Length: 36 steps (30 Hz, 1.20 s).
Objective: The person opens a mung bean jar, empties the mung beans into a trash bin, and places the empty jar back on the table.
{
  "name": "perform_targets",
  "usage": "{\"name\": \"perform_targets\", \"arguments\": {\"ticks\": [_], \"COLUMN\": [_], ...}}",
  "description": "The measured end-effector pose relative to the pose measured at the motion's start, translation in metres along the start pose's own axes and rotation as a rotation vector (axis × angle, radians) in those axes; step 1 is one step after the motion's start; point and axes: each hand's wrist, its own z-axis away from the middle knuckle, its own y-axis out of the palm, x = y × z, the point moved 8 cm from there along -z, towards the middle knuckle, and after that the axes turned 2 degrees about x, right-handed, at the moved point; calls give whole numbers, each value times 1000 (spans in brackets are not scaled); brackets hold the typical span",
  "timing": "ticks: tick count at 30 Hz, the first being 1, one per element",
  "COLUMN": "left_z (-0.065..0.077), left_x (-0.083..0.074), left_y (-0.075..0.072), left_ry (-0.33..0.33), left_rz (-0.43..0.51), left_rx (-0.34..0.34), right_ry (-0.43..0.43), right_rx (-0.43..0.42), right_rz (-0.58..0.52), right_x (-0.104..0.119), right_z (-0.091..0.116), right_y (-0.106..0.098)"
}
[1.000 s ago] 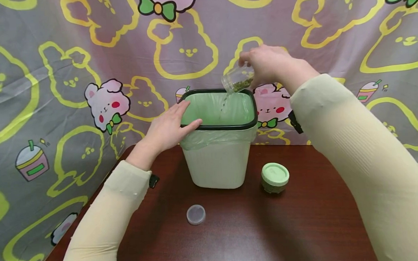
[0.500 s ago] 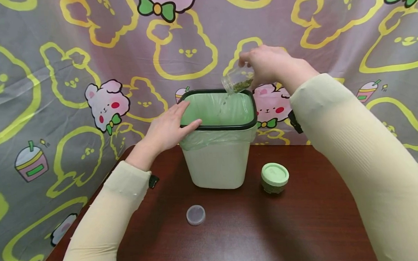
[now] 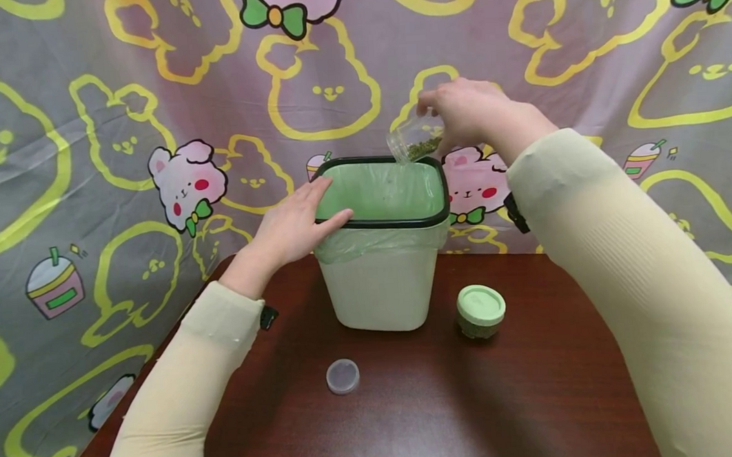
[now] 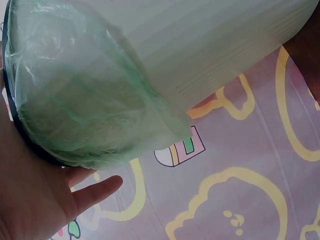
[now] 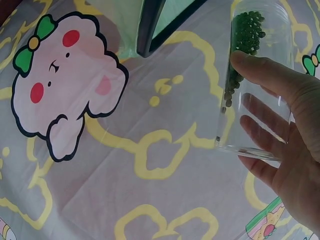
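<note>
My right hand (image 3: 472, 116) grips a clear jar (image 5: 270, 45) tilted mouth-down-left over the back right of a bin. Inside, small green beans (image 5: 247, 35), like mung beans, lie along the jar's lower side. A tiny dark bean or two shows against the liner below the mouth. My left hand (image 3: 291, 225) rests on the left of the bin's black rim (image 3: 397, 223), fingers extended. In the left wrist view the left hand (image 4: 35, 195) lies along that rim, beside the translucent green bag (image 4: 85, 100). The bin (image 3: 378, 290) is pale and upright.
On the brown table (image 3: 407, 419), a small jar with a light green lid (image 3: 480, 305) stands right of the bin. A clear round lid (image 3: 343, 377) lies in front. Patterned cloth (image 3: 206, 30) hangs close behind and at the left.
A thin stream of beans fell from the jar a second ago; it thinned, and hardly any are falling now. Both hands and the jar have stayed almost still.
</note>
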Motion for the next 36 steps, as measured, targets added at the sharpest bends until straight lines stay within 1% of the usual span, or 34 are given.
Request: {"name": "perform_targets", "arguments": {"ticks": [4, 11, 18, 24, 30, 36], "left_z": [0, -1, -1, -2, -2, -1], "left_x": [1, 2, 2, 2, 2, 2], "left_y": [0, 1, 0, 0, 1, 1], "left_ry": [-2, -11, -14, -14, -17, -11], "left_rz": [3, -8, -22, -30, -31, -37], "left_rx": [7, 21, 23, 33, 40, 40], "right_ry": [-5, -29, -28, -24, -30, -49], "right_rx": [-8, -68, -85, -93, -96, -137], "right_rz": [-8, 4, 53, 64, 51, 69], "right_x": [0, 1, 1, 0, 0, 2], "right_z": [0, -2, -2, -1, -1, -1], "right_y": [-1, -8, -10, -11, -10, -15]}}
